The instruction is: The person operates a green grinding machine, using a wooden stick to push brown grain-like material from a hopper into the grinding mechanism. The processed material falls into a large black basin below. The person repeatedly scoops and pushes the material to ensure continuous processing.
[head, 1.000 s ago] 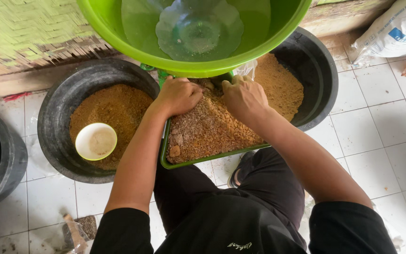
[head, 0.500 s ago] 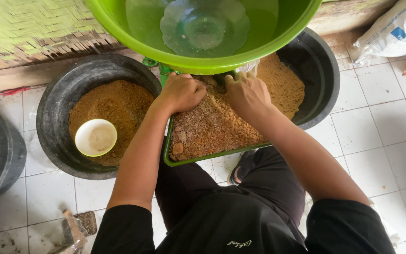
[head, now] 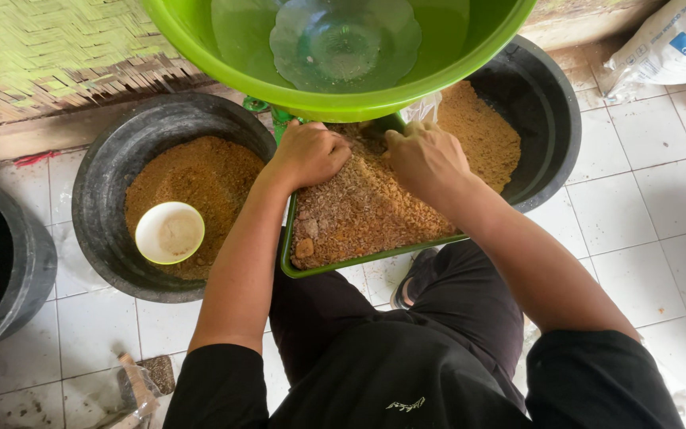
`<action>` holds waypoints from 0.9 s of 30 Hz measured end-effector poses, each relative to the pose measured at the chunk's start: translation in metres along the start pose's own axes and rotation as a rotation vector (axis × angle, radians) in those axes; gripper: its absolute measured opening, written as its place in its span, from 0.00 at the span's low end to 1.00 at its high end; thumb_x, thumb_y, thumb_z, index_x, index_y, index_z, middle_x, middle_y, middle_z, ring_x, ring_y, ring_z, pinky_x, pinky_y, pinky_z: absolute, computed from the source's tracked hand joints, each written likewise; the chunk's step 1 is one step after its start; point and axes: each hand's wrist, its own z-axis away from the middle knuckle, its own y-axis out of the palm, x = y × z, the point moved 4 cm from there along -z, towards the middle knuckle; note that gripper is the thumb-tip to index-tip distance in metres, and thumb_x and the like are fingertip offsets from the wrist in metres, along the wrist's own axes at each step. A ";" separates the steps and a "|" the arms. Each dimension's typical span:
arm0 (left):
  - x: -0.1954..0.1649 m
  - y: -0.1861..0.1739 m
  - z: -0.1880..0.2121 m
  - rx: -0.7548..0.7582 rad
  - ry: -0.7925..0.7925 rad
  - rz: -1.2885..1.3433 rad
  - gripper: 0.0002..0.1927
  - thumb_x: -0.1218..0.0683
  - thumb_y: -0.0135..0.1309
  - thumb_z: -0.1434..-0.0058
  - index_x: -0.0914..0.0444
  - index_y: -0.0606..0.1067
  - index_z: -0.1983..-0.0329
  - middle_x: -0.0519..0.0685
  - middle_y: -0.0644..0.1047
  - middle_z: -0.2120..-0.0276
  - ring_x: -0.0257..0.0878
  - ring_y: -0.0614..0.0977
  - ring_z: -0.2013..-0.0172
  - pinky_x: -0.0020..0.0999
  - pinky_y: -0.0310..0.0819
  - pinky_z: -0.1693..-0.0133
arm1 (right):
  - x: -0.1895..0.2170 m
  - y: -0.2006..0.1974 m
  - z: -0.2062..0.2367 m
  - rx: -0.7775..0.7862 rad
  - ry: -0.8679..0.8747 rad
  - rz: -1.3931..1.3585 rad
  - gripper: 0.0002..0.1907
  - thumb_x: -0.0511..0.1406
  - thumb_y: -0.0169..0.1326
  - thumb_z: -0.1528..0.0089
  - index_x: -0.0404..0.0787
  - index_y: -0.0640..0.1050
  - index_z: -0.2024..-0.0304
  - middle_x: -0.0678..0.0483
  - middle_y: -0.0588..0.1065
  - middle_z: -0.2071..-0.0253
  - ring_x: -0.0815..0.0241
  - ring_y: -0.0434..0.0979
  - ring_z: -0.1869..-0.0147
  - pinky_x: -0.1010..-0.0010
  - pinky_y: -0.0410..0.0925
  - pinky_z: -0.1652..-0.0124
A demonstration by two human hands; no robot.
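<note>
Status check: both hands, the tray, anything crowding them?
Left hand and right hand fisted, knuckles down in brown crumbly mix. Green tray full. Big green basin overhangs the tray's far end, close above both hands.

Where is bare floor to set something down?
Bare white tiles lie right of the right black tub, short of the white sack. It is crowded between left hand, right hand and green tray.

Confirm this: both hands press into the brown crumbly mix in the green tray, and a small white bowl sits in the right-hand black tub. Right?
Not quite. The head view shows the small white bowl in the black tub on the left. Both the left hand and right hand do press into the mix in the green tray.
</note>
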 end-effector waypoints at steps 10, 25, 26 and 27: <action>0.000 -0.002 0.000 -0.022 0.005 -0.034 0.20 0.45 0.42 0.37 0.50 0.86 0.58 0.49 0.83 0.55 0.47 0.80 0.52 0.53 0.64 0.45 | -0.003 0.025 -0.010 0.004 0.039 0.014 0.18 0.35 0.43 0.29 0.36 0.73 0.40 0.41 0.75 0.56 0.47 0.74 0.52 0.56 0.72 0.56; 0.001 -0.002 -0.001 0.042 -0.005 -0.046 0.19 0.45 0.43 0.35 0.51 0.85 0.55 0.54 0.83 0.60 0.48 0.81 0.54 0.52 0.66 0.47 | 0.005 0.023 -0.028 0.011 -0.020 0.040 0.18 0.31 0.46 0.34 0.38 0.75 0.42 0.39 0.75 0.54 0.47 0.76 0.52 0.57 0.74 0.58; 0.001 -0.001 0.000 0.058 -0.010 -0.041 0.19 0.44 0.43 0.35 0.51 0.84 0.56 0.54 0.83 0.60 0.48 0.81 0.54 0.52 0.66 0.48 | 0.003 0.021 -0.028 -0.042 -0.025 0.062 0.19 0.29 0.48 0.37 0.38 0.76 0.43 0.38 0.74 0.53 0.46 0.76 0.51 0.57 0.74 0.58; 0.002 0.000 0.000 0.073 -0.013 -0.042 0.19 0.44 0.43 0.34 0.51 0.84 0.56 0.54 0.83 0.60 0.48 0.81 0.54 0.52 0.67 0.48 | 0.003 0.021 -0.027 -0.075 -0.038 0.068 0.18 0.30 0.48 0.36 0.37 0.76 0.44 0.39 0.75 0.54 0.46 0.76 0.51 0.57 0.74 0.57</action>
